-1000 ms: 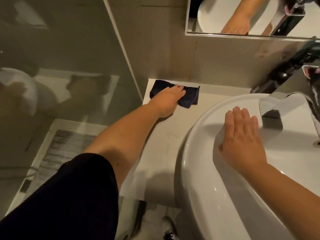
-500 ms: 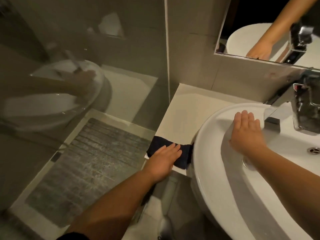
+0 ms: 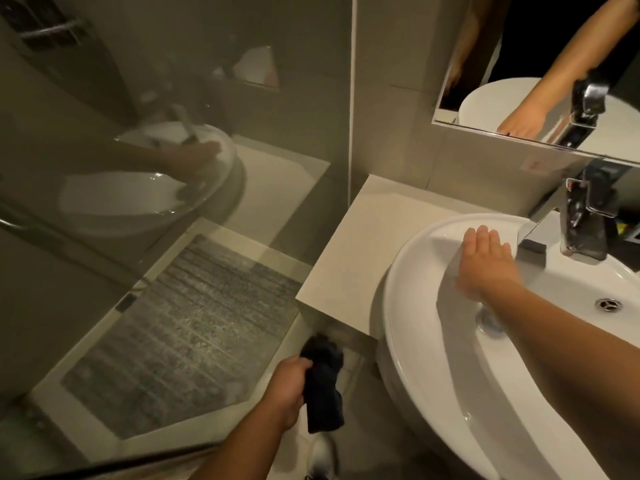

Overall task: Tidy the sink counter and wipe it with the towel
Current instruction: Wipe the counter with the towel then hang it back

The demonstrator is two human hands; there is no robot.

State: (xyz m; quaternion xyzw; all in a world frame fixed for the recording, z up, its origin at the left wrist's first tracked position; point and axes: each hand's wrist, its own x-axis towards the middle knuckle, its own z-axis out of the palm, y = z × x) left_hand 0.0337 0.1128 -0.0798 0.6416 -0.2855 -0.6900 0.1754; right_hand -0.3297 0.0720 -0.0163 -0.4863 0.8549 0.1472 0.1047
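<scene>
A pale stone counter (image 3: 360, 251) runs from the back wall to its front edge, left of a white round basin (image 3: 415, 327). My left hand (image 3: 287, 389) is below and in front of the counter's edge, over the floor, shut on a bunched dark blue towel (image 3: 323, 386) that hangs from it. My right hand (image 3: 485, 265) lies flat with fingers together on the inner slope of the basin, near the chrome tap (image 3: 581, 220). It holds nothing.
A glass shower screen (image 3: 173, 168) stands close on the left, with a grey mat (image 3: 183, 341) behind it. A mirror (image 3: 540, 71) hangs above the tap. Dark items sit on the counter behind the tap at far right. The basin drain (image 3: 607, 304) is uncovered.
My left hand dragged the towel from the back of the counter to its front edge, then off the edge, and now grips it bunched below. My right hand stayed on the basin.
</scene>
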